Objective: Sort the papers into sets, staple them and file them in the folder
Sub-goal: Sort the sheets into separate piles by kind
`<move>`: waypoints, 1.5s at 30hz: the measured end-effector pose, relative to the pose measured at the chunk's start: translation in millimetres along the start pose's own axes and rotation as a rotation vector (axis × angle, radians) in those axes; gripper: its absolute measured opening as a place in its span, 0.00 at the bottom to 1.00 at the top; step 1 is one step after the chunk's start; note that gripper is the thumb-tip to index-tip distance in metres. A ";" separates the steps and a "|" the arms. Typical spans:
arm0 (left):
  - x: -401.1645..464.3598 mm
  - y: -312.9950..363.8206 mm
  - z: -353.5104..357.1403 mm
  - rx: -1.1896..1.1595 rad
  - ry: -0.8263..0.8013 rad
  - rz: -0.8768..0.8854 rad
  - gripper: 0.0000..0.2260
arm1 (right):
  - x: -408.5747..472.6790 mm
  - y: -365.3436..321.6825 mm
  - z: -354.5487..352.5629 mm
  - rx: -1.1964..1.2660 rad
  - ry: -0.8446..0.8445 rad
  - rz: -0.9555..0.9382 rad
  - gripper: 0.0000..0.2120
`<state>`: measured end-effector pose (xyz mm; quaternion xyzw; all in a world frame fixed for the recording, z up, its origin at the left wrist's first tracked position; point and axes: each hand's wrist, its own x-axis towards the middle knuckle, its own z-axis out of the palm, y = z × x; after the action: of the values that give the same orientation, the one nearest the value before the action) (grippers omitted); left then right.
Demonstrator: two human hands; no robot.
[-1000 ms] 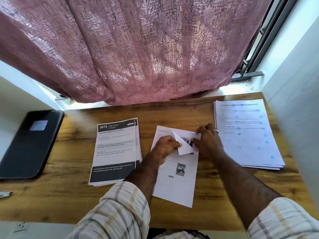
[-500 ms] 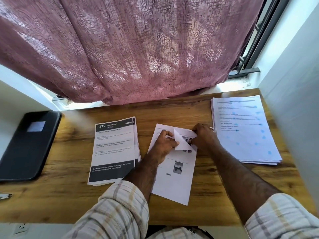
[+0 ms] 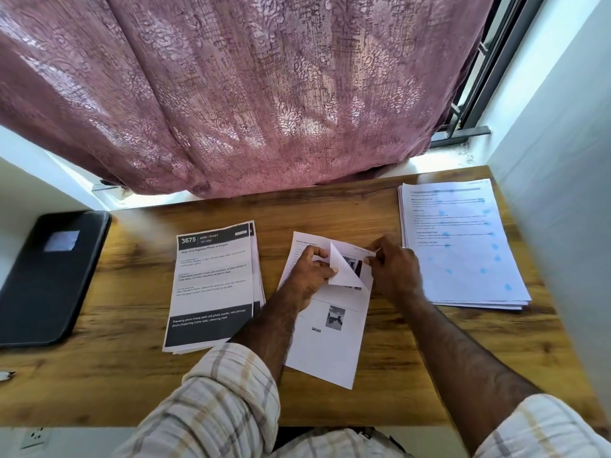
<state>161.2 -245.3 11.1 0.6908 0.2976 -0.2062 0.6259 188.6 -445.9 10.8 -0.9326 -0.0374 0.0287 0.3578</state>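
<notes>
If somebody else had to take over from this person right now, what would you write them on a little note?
Left hand: pinching the folded-back top corner of the middle paper set.
Right hand: gripping that set's top right corner.
Papers: the "3675" stack lies to the left, the blue-marked stack to the right, all on the wooden desk.
Black folder: closed, at the far left.
Done: papers are in three piles.
Left: no stapler is in view; whether any set is stapled cannot be told. Nothing is filed yet.
</notes>
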 end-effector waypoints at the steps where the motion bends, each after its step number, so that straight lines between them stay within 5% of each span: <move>1: -1.0 0.3 0.2 0.005 -0.001 0.001 0.19 | -3.7 0.5 0.7 0.006 0.012 -0.027 0.15; 10: -7.9 -2.2 4.4 0.034 0.010 0.040 0.05 | -18.4 9.5 6.9 -0.130 0.066 -0.220 0.06; 16: -13.6 3.6 6.7 -0.124 0.007 -0.015 0.13 | -40.8 -2.5 10.3 -0.023 -0.118 -0.283 0.07; 21: -14.2 6.5 11.3 -0.041 0.077 -0.037 0.05 | -38.9 1.0 1.5 0.122 -0.272 -0.151 0.12; 23: -13.3 7.0 12.7 -0.004 0.091 -0.048 0.05 | -30.2 4.3 -1.6 0.141 -0.186 -0.063 0.10; 26: -13.2 6.4 12.0 0.018 0.096 -0.055 0.05 | -9.1 9.7 -0.7 -0.026 -0.059 0.029 0.12; 30: -12.0 4.7 13.6 0.044 0.100 -0.057 0.06 | 15.8 11.4 3.8 -0.190 -0.207 0.115 0.20; 39: -11.9 4.9 12.3 0.109 0.134 0.017 0.12 | 27.2 3.9 5.4 -0.128 -0.210 0.176 0.08; 45: -12.8 2.8 12.6 0.119 0.128 0.047 0.14 | 20.0 2.7 -4.2 -0.020 -0.145 0.131 0.10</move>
<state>154.8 -259.8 20.0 0.7453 0.3079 -0.1642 0.5681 209.0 -448.8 11.5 -0.9321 -0.0026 0.1190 0.3420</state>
